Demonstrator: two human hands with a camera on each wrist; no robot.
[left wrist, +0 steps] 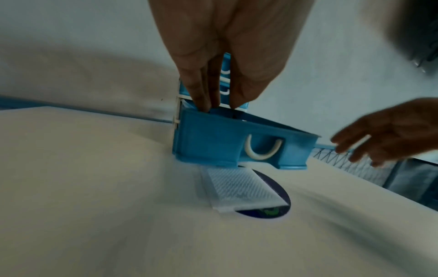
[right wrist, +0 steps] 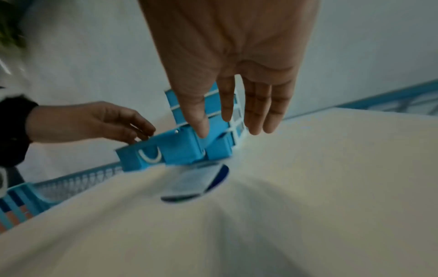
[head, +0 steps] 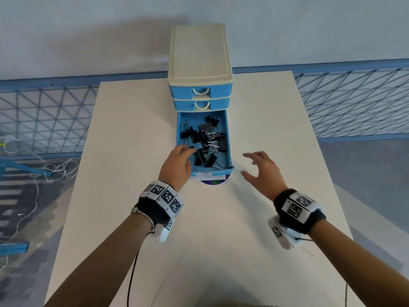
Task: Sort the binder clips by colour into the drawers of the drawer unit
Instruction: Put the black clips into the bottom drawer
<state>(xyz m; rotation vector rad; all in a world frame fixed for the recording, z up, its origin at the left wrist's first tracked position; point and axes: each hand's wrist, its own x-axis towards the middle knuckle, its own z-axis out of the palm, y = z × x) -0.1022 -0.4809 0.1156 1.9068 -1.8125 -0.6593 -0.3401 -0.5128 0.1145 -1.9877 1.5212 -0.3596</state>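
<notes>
The drawer unit (head: 199,52) has a cream top and three blue drawers. Its top two drawers are closed. The bottom drawer (head: 229,140) is pulled out and holds several black binder clips (head: 207,129). My left hand (head: 187,150) reaches over the drawer's near left corner, with its thumb and fingertips closing on a small black clip (head: 192,148). In the left wrist view the fingertips (left wrist: 203,105) dip behind the drawer front (left wrist: 208,138). My right hand (head: 245,163) hovers to the right of the drawer, with its fingers spread and holding nothing.
A white paper slip (head: 203,175) lies on a dark round sticker (head: 213,182) under the drawer front. The unit stands on a white table (head: 199,229). Blue mesh fencing (head: 44,118) runs behind the table on both sides. White cables (head: 55,169) lie on the floor at the left.
</notes>
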